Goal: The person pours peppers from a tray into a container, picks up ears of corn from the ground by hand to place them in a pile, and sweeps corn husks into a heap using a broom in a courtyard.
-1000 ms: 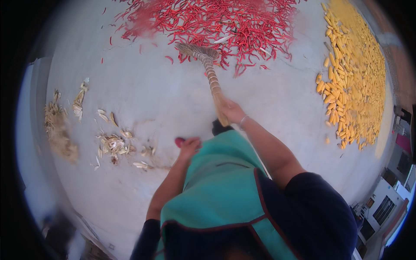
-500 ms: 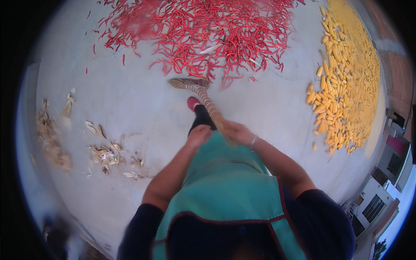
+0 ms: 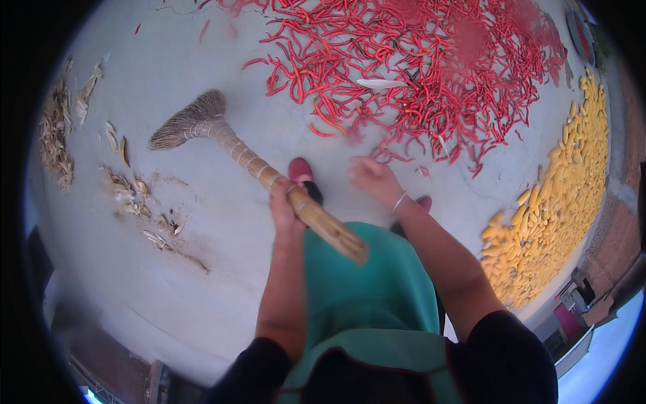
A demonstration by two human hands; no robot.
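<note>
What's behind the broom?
Behind the broom: grey floor at the bristle end, green apron at the other end. The left hand holds it in between. Whatever the broom or hand directly covers can't be seen.

soft, even daylight | black, bowed rim | red chillies [image 3: 431,87], upper right, apparently smeared

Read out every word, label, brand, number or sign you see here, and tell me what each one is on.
No readable text anywhere.
The broom, apron, peppers and corn show no lettering.
The magenta panel at lower right is too small and blurred to tell whether it bears any.
</note>
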